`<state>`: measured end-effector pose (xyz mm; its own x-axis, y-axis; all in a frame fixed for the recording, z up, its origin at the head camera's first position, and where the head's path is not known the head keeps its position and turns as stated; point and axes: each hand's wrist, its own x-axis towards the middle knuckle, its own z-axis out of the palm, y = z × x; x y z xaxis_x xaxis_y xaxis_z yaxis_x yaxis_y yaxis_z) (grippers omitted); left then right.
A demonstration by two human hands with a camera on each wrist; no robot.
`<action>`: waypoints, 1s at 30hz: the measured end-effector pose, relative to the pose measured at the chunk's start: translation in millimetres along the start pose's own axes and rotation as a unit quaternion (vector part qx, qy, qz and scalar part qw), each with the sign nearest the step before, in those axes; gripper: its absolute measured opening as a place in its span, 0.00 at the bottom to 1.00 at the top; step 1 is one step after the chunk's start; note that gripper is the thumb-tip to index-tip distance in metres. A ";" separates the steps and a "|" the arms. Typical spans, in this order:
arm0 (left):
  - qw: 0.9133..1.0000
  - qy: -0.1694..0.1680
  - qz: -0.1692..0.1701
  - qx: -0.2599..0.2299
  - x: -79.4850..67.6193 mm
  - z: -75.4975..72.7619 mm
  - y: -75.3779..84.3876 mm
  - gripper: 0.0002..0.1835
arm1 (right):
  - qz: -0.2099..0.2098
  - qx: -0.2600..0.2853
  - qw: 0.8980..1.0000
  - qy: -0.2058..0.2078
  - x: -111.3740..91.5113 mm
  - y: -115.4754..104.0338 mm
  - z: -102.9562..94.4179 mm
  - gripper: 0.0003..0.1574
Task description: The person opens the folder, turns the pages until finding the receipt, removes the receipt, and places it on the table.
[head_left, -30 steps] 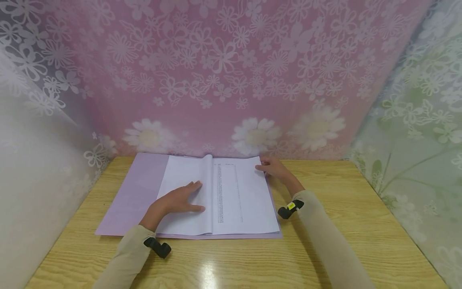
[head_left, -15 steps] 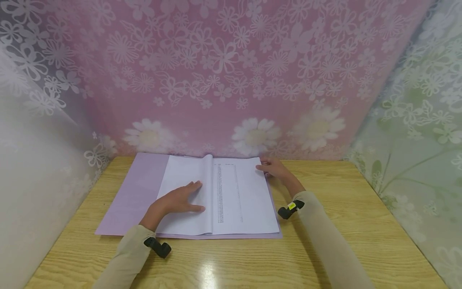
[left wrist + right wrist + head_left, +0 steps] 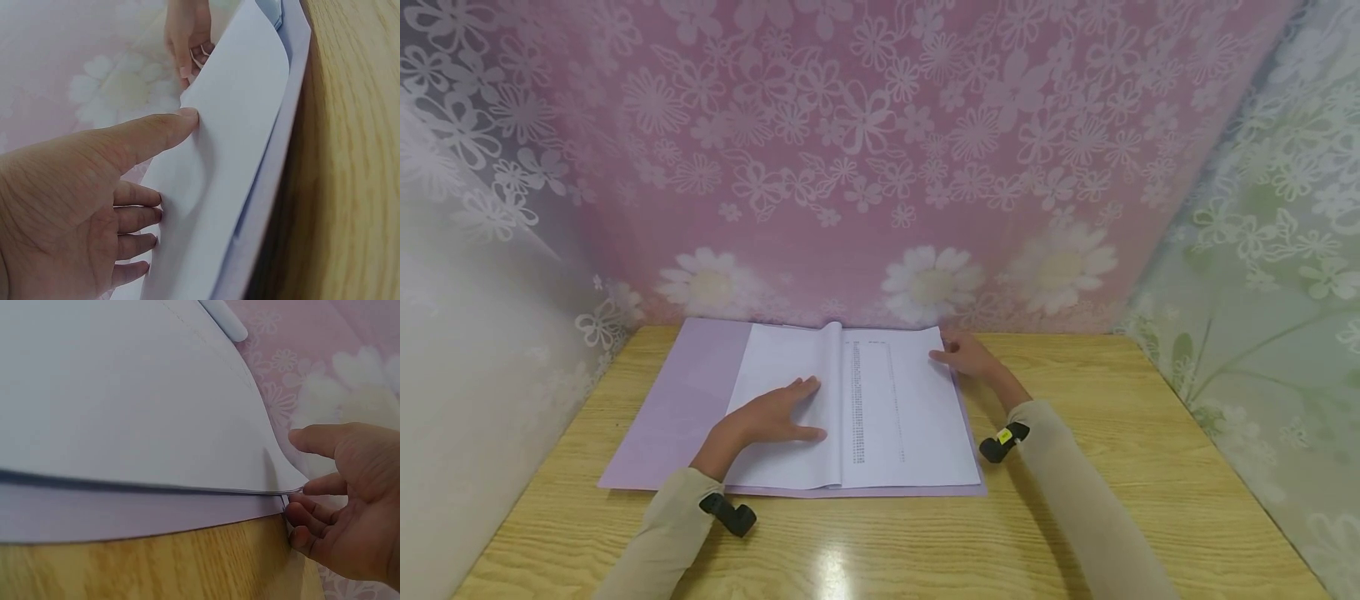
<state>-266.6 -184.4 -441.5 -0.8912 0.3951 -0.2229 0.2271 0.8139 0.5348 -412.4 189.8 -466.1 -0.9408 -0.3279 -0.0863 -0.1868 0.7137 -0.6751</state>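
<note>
A lilac folder [image 3: 681, 400] lies spread on the table, with white sheets inside. The turned left page [image 3: 219, 137] is blank; the right page [image 3: 928, 400] carries columns of small print. My left hand [image 3: 775, 414] rests on the left page with fingers and thumb spread, close to the raised fold. At the far right corner of the sheets is my right hand [image 3: 970, 354]. In the right wrist view its index fingertip touches the corner of the stacked sheets [image 3: 156, 412], the thumb stands apart above them, and the other fingers bend loosely beside the folder's edge.
The wooden table [image 3: 1075, 500] extends in front of the folder and to its right. A pink floral curtain [image 3: 880, 167] hangs right behind the folder, with pale fabric [image 3: 482, 333] at the left and green-patterned fabric [image 3: 1285, 333] at the right.
My right hand has shifted slightly towards me at the page corner, and its fingers have changed position. The left hand and the folder stay in place.
</note>
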 end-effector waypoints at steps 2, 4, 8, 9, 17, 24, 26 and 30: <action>1.000 -0.001 -0.002 0.003 0.0 0.1 0.2 0.54 | -0.014 -0.018 1.000 -0.003 -0.8 -0.5 0.9 0.47; 1.000 -0.002 -0.003 0.006 0.1 0.0 0.3 0.54 | -0.015 -0.026 1.000 -0.006 -1.6 -1.8 1.4 0.49; 1.000 -0.002 -0.003 0.006 -0.3 0.2 -0.2 0.55 | -0.018 -0.033 0.999 -0.003 -3.4 -5.1 2.2 0.50; 1.000 -0.002 -0.003 0.006 -0.4 0.0 -0.4 0.55 | -0.023 -0.032 0.999 0.000 -4.0 -6.0 2.2 0.49; 1.000 0.000 -0.006 0.005 -0.4 0.9 -1.3 0.55 | -0.094 0.043 0.994 0.022 -13.3 -13.7 1.5 0.39; 1.000 0.003 -0.007 0.004 0.0 1.0 -2.4 0.55 | -0.095 0.119 0.988 0.013 -24.0 -18.0 -2.8 0.42; 1.000 0.003 -0.006 0.005 0.2 1.0 -2.8 0.55 | -0.086 0.136 0.987 0.013 -26.1 -17.4 -3.6 0.43; 1.000 0.004 -0.002 0.005 0.6 1.3 -3.5 0.55 | -0.074 0.180 0.981 0.000 -31.7 -15.0 -4.9 0.43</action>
<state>-267.4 -186.5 -444.6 -0.8954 0.3877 -0.2188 0.2265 0.8199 0.5258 -381.2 192.5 -449.6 -0.9112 -0.4108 0.0319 -0.2089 0.3940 -0.8951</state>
